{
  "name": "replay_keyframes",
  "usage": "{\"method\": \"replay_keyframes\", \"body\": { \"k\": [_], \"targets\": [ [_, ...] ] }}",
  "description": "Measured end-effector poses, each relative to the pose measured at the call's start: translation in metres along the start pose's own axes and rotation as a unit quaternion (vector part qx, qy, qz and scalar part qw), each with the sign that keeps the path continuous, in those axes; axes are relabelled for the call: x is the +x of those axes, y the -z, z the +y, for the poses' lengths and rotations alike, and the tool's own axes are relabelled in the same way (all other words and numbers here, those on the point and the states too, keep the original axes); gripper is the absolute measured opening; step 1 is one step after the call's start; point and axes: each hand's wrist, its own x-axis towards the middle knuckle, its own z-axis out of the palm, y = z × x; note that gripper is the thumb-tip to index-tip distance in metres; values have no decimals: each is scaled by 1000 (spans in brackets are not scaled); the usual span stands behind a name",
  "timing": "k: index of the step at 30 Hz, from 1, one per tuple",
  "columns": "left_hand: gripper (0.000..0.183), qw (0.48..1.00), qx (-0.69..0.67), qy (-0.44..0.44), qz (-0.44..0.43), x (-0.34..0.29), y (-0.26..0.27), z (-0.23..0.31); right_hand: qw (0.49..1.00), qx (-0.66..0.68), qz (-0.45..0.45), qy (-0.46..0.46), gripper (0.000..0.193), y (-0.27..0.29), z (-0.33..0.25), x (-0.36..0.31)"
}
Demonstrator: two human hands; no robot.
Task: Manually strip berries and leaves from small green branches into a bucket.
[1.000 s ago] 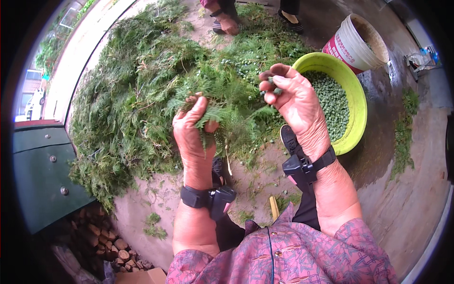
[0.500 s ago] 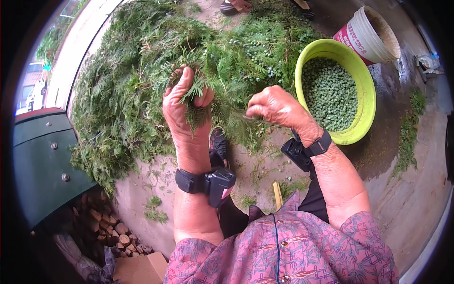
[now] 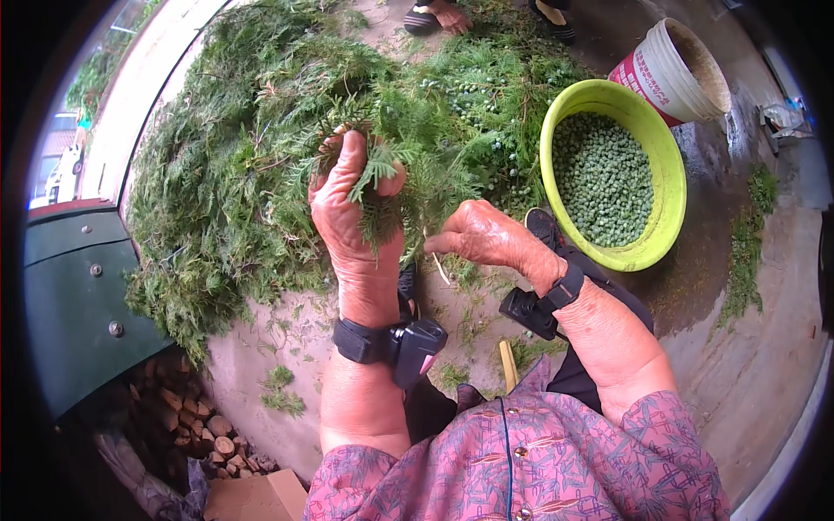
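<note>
Now right hand (image 3: 488, 234), narrowly pinched, contents unclear, shifted leftward from round lime-green plastic tub (image 3: 667, 182), nearer left hand (image 3: 349, 207) clutching feathery green sprigs (image 3: 380, 163).

Smooth plastic tub (image 3: 666, 187), rough wooden logs (image 3: 224, 445), matt cardboard (image 3: 248, 499).

Bright daylight (image 3: 143, 87) shows at upper left, above a green panel (image 3: 65, 300) and grey-brown floor (image 3: 248, 382).
</note>
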Motion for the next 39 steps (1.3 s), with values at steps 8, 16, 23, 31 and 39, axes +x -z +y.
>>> {"method": "replay_keyframes", "body": {
  "k": [8, 16, 23, 31, 39],
  "targets": [
    [26, 999, -36, -37, -5, -4, -1, 4, 849, 499, 30, -171, 62, -12, 10, -10],
    [42, 964, -169, 3, -204, -2, 6, 3, 705, 660, -107, -237, 49, -38, 32, -6],
    [48, 938, -168, 35, -302, -5, 10, 3, 648, 714, -14, -265, 39, -19, 20, 0],
    [40, 917, -159, 32, -365, 0, 27, 16, 716, 674, 109, -143, 20, -5, 30, -2],
    [26, 887, 351, -263, 146, 12, 27, 40, 755, 628, 171, -78, 23, -2, 34, 0]
  ]
}}
